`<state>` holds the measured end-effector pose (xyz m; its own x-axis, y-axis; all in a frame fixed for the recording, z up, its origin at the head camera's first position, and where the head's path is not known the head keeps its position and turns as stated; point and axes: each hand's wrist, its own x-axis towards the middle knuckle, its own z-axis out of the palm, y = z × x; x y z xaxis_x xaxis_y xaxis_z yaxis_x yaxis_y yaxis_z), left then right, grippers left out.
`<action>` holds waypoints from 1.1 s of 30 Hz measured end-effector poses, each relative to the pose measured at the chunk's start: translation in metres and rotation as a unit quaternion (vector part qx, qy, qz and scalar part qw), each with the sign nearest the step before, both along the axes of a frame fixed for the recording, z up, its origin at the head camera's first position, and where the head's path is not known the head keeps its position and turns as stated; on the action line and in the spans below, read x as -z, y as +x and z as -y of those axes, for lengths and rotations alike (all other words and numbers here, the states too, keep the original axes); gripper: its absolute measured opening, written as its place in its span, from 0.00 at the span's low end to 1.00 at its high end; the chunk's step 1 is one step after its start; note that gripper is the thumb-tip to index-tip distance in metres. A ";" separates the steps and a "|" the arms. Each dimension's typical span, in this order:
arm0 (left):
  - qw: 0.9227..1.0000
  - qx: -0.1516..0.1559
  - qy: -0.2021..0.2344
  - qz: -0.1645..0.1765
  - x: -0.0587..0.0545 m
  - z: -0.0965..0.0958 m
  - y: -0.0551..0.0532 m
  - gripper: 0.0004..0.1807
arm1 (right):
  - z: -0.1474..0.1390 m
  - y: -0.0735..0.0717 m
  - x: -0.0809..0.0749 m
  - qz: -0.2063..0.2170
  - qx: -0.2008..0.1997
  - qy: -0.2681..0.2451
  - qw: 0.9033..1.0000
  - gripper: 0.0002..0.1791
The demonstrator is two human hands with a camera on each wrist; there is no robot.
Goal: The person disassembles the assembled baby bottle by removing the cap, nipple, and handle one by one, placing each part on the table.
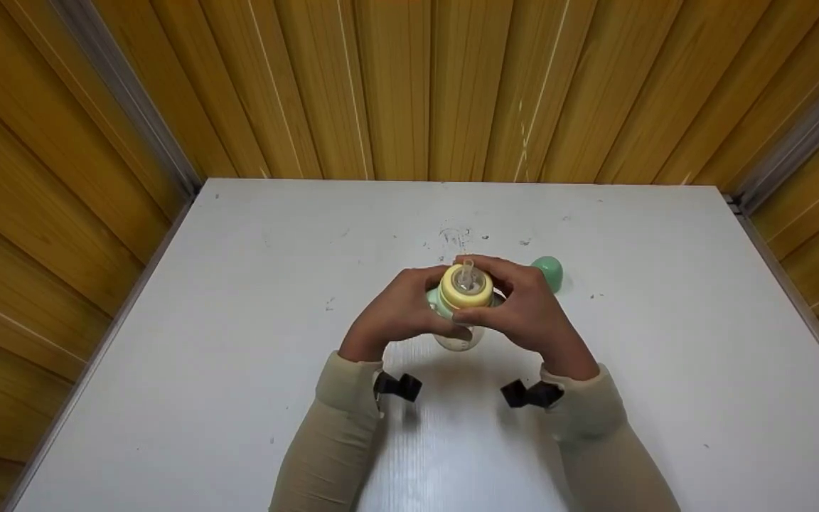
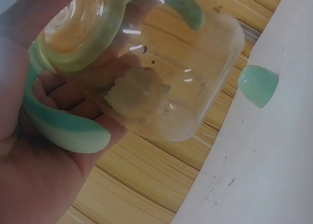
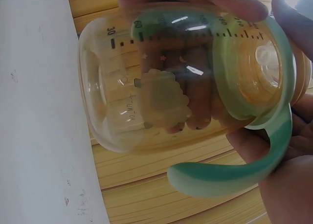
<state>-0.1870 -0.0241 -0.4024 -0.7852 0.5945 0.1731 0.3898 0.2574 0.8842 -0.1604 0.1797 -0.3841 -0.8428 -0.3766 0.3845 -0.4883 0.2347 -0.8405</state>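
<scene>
Both hands hold a clear baby bottle [image 1: 461,343] upright over the white table, its yellow collar [image 1: 450,291] and clear teat [image 1: 468,267] facing up. My left hand [image 1: 404,307] curls round its left side, the thumb lying across the front. From the right, my right hand [image 1: 527,302] grips at the collar, thumb in front and fingers behind. The right wrist view shows measuring marks and a sheep print on the bottle body [image 3: 161,99], with a green curved handle [image 3: 225,179]. Another view of a handle [image 2: 73,131] appears by the left palm.
A rounded green cap [image 1: 550,273] stands on the white table [image 1: 274,284], just beyond my right hand. Yellow wood-look panel walls [image 1: 395,92] close off the back and both sides. A small black device [image 1: 399,386] is strapped at each wrist.
</scene>
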 end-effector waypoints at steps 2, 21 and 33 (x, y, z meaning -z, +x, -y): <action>1.000 0.003 -0.001 -0.002 -0.001 0.000 0.000 0.33 | 0.000 0.000 0.000 0.001 -0.006 -0.003 1.000 0.35; 1.000 0.013 0.007 0.003 -0.002 0.002 0.001 0.34 | -0.002 -0.001 -0.002 0.013 -0.032 -0.022 0.999 0.37; 0.998 -0.058 0.012 -0.011 -0.002 -0.002 0.001 0.39 | 0.001 -0.001 -0.004 0.034 0.013 -0.037 0.999 0.39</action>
